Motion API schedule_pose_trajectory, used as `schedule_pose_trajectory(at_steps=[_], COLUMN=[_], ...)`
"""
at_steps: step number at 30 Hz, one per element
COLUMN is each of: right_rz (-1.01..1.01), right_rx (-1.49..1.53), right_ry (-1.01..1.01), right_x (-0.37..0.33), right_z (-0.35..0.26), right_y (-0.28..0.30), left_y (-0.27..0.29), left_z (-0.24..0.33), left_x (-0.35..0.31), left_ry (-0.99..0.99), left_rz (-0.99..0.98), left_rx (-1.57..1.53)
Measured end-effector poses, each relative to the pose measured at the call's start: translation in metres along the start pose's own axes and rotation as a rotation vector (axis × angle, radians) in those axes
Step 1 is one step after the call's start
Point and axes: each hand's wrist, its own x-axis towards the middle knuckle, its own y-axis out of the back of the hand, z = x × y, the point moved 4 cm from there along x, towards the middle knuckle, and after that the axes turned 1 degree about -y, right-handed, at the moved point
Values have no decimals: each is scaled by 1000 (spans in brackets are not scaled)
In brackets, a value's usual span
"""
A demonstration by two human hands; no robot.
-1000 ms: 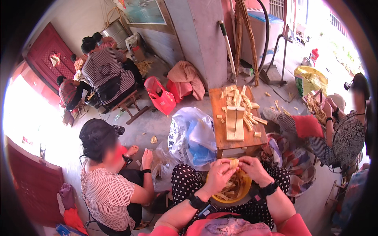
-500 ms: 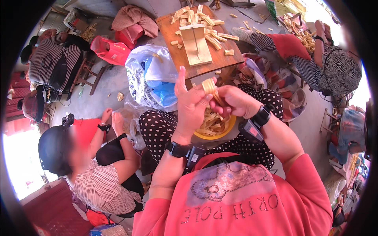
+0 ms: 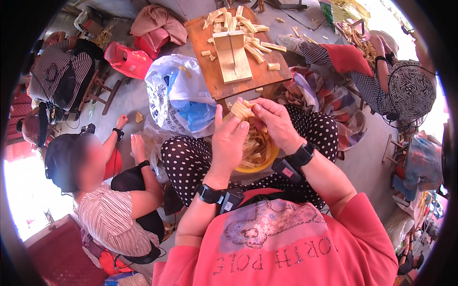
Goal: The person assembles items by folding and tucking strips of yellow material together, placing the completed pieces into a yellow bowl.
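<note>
In front of my lap, both hands hold a folded bundle of flat, pale yellow strips [image 3: 242, 109]. My left hand [image 3: 227, 139] is closed round its lower left part between thumb and fingers. From the other side, my right hand [image 3: 276, 123] pinches the bundle's right end with thumb and fingertips. Below them, between my knees, stands a yellow bowl [image 3: 275, 153] of similar loose strips [image 3: 252, 151]; my hands partly hide it. Beyond is a low wooden table [image 3: 200, 42] with a slotted light-wood stand [image 3: 237, 66] and a heap of finished-looking yellow bundles [image 3: 257, 49].
Left of the table sits a white plastic bag [image 3: 157, 78] with blue plastic inside. A red bag [image 3: 125, 61] lies farther left. At my left sits a co-worker [image 3: 112, 205]; another person [image 3: 405, 90] is at the far right. Patterned cloth [image 3: 341, 119] lies beside my right knee.
My hands have shifted slightly left with the bundle, which is now turned more to the left. My right fingers have moved up to its end. The co-worker's near hand has moved up.
</note>
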Motion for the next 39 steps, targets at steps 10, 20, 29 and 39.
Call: schedule_pose_trajectory(at_steps=[10, 20, 29, 39], right_rz=[-167, -113, -227, -227], right_rx=[-484, -535, -646, -528], right_ry=[-93, -240, -94, 3], right_x=[20, 43, 63, 76], right_z=[-2, 45, 51, 75], right_y=[16, 14, 23, 42], left_y=[11, -15, -12, -12], left_z=[-23, -63, -68, -103], left_x=[-4, -8, -10, 7], left_ry=[140, -83, 1, 49], left_rz=[-171, 1, 60, 62], left_rx=[227, 456, 334, 26])
